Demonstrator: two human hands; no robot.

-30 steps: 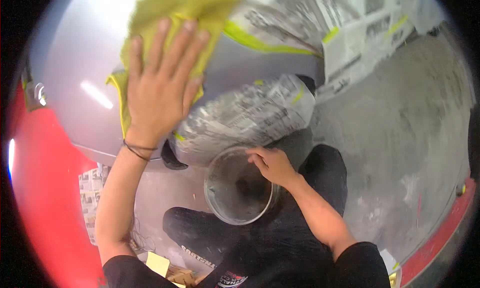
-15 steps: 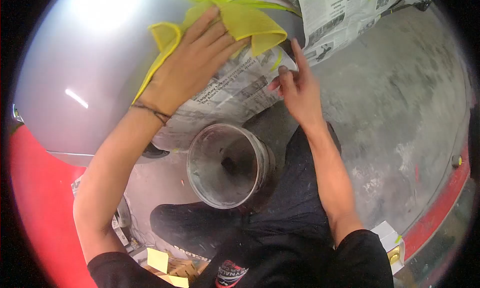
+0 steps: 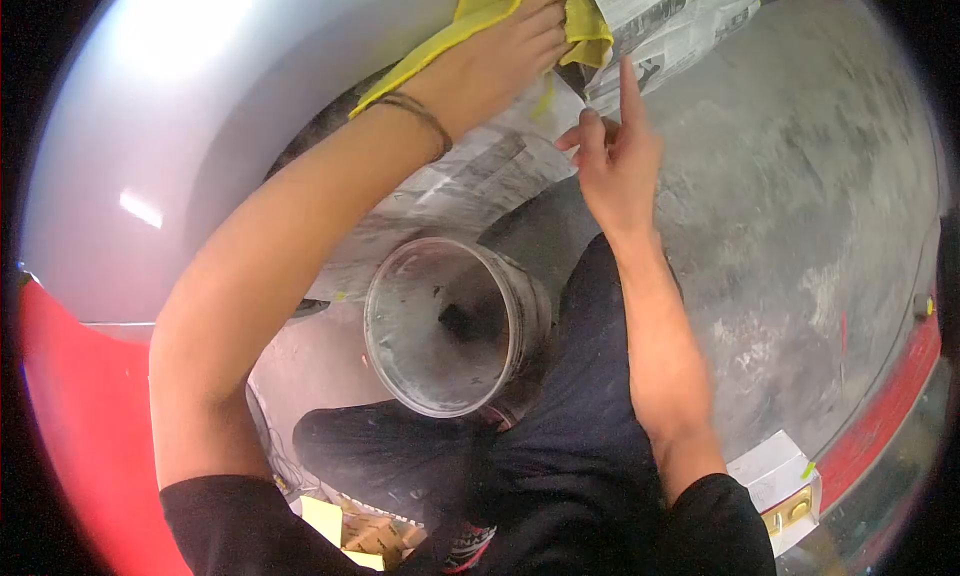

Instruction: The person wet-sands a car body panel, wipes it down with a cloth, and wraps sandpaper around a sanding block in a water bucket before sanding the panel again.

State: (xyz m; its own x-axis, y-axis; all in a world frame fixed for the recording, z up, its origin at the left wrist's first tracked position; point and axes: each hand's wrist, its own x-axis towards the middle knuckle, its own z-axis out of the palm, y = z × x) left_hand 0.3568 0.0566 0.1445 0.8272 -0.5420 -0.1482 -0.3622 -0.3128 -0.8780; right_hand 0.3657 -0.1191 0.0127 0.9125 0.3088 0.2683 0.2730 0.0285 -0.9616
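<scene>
Pressed beneath my left hand (image 3: 490,74) is a yellow cloth (image 3: 443,44), lying against the silver car panel (image 3: 240,76) near its right end. The fingers stretch over the cloth, and folds of it stick out on both sides. My right hand (image 3: 622,166) is raised just right of the masked edge, its index finger pointing up and the other fingers loosely bent. Nothing shows in that hand. Newspaper masking (image 3: 450,181) hangs below my left hand, and a second newspaper sheet (image 3: 655,21) is above my right fingertip.
A dusty bucket (image 3: 372,326) stands between my legs, with a dark block (image 3: 458,322) inside. On the right is a scuffed grey surface (image 3: 800,226) with a red edge. An open white box (image 3: 775,476) sits at lower right, and a cardboard box (image 3: 375,536) at lower left.
My left hand has slid the yellow cloth right and slightly up along the panel, uncovering the dark gap by its edge. My right hand has shifted slightly right and up.
</scene>
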